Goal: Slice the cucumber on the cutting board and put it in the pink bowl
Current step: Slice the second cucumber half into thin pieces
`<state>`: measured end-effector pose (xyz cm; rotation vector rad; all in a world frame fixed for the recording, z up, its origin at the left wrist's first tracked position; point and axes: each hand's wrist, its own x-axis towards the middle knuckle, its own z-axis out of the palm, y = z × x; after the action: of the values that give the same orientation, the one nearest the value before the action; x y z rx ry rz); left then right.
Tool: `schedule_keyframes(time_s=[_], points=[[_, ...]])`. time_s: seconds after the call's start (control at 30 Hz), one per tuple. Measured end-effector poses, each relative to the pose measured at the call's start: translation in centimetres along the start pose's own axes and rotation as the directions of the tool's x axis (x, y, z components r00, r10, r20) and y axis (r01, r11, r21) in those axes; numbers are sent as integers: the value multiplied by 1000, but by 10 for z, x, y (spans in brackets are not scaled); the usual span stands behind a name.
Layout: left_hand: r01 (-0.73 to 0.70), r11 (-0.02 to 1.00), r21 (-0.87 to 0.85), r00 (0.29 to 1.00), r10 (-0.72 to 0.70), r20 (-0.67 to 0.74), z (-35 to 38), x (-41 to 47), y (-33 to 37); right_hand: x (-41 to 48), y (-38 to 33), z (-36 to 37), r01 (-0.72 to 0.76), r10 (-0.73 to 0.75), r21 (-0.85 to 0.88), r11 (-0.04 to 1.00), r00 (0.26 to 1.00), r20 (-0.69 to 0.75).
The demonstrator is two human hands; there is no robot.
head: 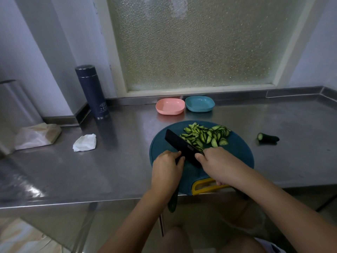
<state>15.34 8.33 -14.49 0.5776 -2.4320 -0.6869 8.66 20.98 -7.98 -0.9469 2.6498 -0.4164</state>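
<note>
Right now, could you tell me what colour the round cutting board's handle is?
Its handle is yellow; the head view shows it.

One pink bowl (170, 106), one blue bowl (199, 104), one knife (182, 146), one flask (93, 92).

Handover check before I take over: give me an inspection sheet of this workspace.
Surface: steel counter, shiny.
Job's things: slices piled on board; pink bowl empty; cucumber partly hidden by left hand.
Clutter: flask, tissue, bag, blue bowl, cucumber end right of board.
Grippers: left hand holds cucumber; right hand grips knife.
Cables: nothing seen.
Surroundings: frosted window behind the bowls.
</note>
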Motion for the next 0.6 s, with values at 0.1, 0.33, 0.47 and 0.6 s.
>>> schedule_keyframes(time_s=[0.1, 0.33, 0.47, 0.6], points=[[-1, 1000, -2, 1000, 1, -5, 0, 0, 0, 0, 0, -2, 0, 0, -11, 1000, 1000, -10], [-14, 1000, 11, 1000, 14, -13, 1, 0, 0, 1, -1, -4, -10, 10, 1, 1000, 1000, -11], [-29, 999, 21, 999, 29, -24, 1, 0, 0, 1, -3, -3, -29, 29, 12, 1000, 1000, -5], [-34, 999, 16, 998, 35, -43, 0, 0, 1, 2, -2, -1, -23, 23, 7, 1000, 1000, 16]])
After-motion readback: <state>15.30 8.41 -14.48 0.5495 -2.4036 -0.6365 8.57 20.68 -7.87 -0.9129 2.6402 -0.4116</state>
